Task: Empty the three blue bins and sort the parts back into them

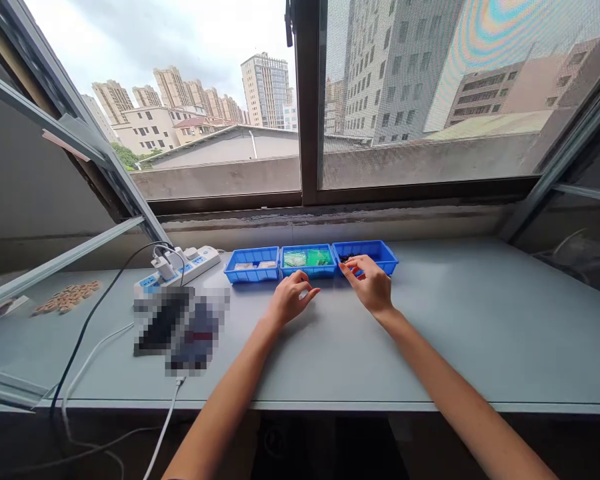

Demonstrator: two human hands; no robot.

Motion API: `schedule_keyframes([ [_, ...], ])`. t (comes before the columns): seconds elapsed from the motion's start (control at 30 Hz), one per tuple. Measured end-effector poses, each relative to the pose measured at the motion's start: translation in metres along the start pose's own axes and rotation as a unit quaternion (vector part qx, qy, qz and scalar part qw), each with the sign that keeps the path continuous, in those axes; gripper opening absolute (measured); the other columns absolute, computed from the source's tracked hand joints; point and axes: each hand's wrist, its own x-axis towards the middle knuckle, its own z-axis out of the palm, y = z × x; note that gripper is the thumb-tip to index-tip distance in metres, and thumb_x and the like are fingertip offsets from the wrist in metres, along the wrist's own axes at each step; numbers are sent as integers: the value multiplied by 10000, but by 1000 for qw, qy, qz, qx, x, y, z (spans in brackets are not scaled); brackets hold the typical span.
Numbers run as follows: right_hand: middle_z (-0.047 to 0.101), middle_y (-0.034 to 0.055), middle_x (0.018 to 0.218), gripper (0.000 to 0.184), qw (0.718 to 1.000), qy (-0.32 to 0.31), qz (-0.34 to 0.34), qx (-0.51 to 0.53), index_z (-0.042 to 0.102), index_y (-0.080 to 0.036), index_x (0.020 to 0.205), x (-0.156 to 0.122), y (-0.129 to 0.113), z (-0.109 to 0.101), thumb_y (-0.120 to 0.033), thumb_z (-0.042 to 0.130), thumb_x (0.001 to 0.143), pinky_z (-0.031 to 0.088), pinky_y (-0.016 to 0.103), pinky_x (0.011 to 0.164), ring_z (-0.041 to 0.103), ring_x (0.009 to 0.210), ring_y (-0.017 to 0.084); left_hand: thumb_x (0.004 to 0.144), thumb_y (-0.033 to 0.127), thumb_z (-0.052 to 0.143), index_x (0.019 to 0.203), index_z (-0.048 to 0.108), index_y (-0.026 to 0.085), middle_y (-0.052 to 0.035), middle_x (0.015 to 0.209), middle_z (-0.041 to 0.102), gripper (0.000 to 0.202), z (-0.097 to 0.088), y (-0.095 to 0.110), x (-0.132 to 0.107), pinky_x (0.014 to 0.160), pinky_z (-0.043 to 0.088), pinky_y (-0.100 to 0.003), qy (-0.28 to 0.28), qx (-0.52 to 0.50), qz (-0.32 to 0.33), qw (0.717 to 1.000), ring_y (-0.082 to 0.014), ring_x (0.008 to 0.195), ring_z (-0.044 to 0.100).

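Three blue trays stand in a row at the back of the grey table (430, 333). The left tray (251, 264) holds small pale pieces. The middle tray (309, 260) holds green packets. The right tray (380, 253) holds small dark parts. My left hand (289, 297) rests on the table in front of the middle tray, fingers curled loosely, nothing visible in it. My right hand (369, 280) is at the front edge of the right tray, fingertips pinched together over the dark parts; what they hold is too small to make out.
A white power strip (180, 267) with a plugged charger lies left of the trays, cables running to blurred devices (180, 327) and off the table's front edge. A pile of small tan pieces (65, 298) lies at far left. An open window frame juts in at left.
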Motion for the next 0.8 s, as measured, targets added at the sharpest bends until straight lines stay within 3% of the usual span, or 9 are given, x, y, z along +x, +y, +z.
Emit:
schedule_keyframes([
  [0.37,673,37,874,468,999,-44,-6,-16,691,-224,717,-4,2,7,-587,426,849,416,250,464,553,524,115,912,288,457,650,622,164,-42,814,611,333,-3,7,0,623,473,-255,4,5,17,1000,-124,671,588],
  [0.53,674,33,851,434,998,-61,-18,-14,650,-217,677,-5,-3,6,-580,467,827,416,251,479,583,571,134,897,273,459,635,593,172,-28,740,605,311,-9,10,3,586,467,-236,77,-4,58,995,-110,618,564],
  [0.67,667,29,784,380,997,-51,-44,25,619,-212,691,2,-10,-6,-519,460,850,444,255,523,601,615,147,851,224,475,656,581,171,-33,696,597,228,-37,34,10,548,464,-248,188,-11,109,976,-118,579,543],
  [0.8,657,32,696,332,991,8,-82,104,594,-212,662,25,-31,-34,-455,470,850,482,297,608,609,667,176,888,233,381,789,599,172,-42,729,588,247,-84,88,-13,564,481,-268,281,-93,90,951,-130,630,561],
])
